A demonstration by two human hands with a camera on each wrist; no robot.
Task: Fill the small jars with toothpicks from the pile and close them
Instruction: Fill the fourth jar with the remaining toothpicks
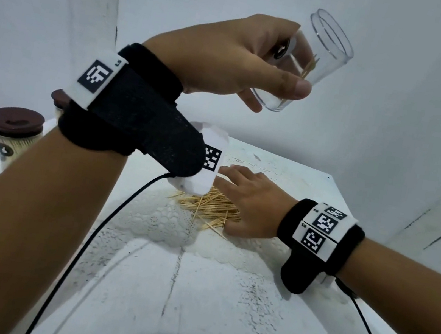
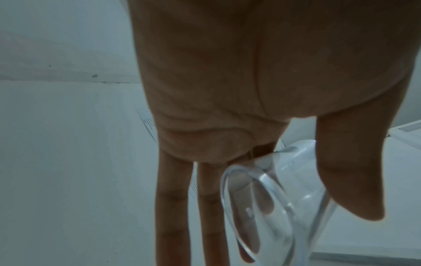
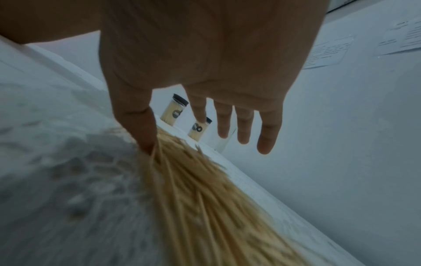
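Observation:
My left hand [image 1: 230, 58] is raised high above the table and grips a clear, lidless jar [image 1: 316, 66] between thumb and fingers. The jar is tilted with its mouth up and to the right, and a few toothpicks lie inside. In the left wrist view the thumb [image 2: 355, 189] presses the jar [image 2: 273, 198] from the right. The toothpick pile [image 1: 207, 208] lies on the table. My right hand [image 1: 251, 200] hovers over it with fingers spread and straight. In the right wrist view the thumb tip [image 3: 148, 144] touches the pile [image 3: 205, 198].
Two filled jars with brown lids [image 1: 13, 134] [image 1: 59, 101] stand at the table's far left, also seen as jars [image 3: 175, 111] [image 3: 199, 129]. A white lace doily [image 1: 164, 224] lies under the pile on the white table [image 1: 191, 306]. Walls close in behind and to the right.

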